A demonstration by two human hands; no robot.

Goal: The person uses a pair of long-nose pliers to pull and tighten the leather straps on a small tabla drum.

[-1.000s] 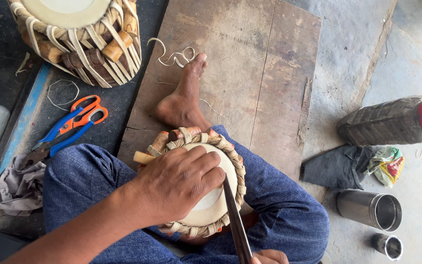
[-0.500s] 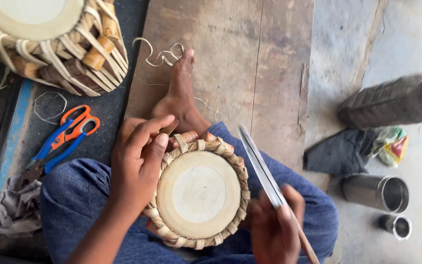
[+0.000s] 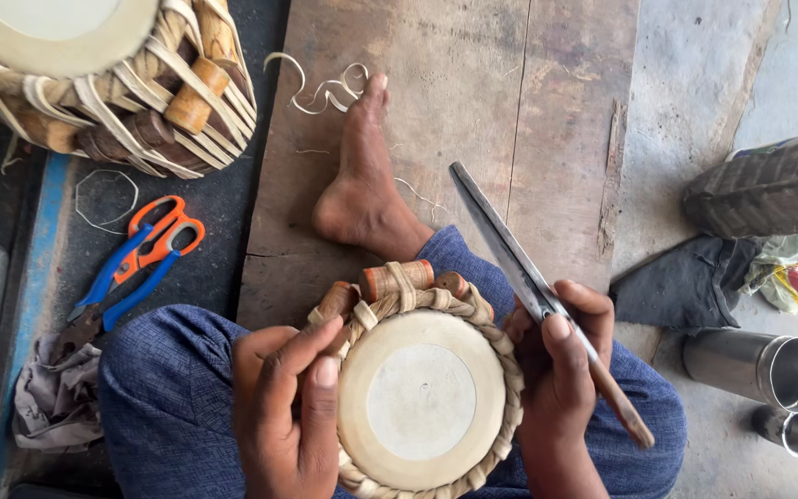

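A: Head view, the only one. Small round hand drum with a pale skin head and a braided tan strap rim (image 3: 422,397) sits in the lap, between both hands, head facing up.

B: Left hand?

A: Left hand (image 3: 284,407) is wrapped on the drum's left side, fingers curled over the rim, thumb along the braid. Closed on the drum, steadying it.

B: Right?

A: Right hand (image 3: 561,370) is closed around a long flat grey metal blade with a wooden handle (image 3: 533,282). Blade points up and away from the hand, over the wooden board; the handle end sticks out below the fingers. The same hand's heel presses against the drum's right rim.

B: Step in hand, as you judge it?

A: Looks like work on the head or rim, drum gripped and tool held ready but not touching the skin. The blade would have to come down onto the drum with the left hand holding firm and its fingers out of the edge's way.

B: Surroundings?

A: Bare foot (image 3: 362,176) beyond the hands on the brown wooden board (image 3: 565,111). Orange-and-blue-handled pliers (image 3: 136,263) well left of the left hand; larger strapped drum (image 3: 103,79) beyond them. Steel cup (image 3: 759,368) right of the right hand.
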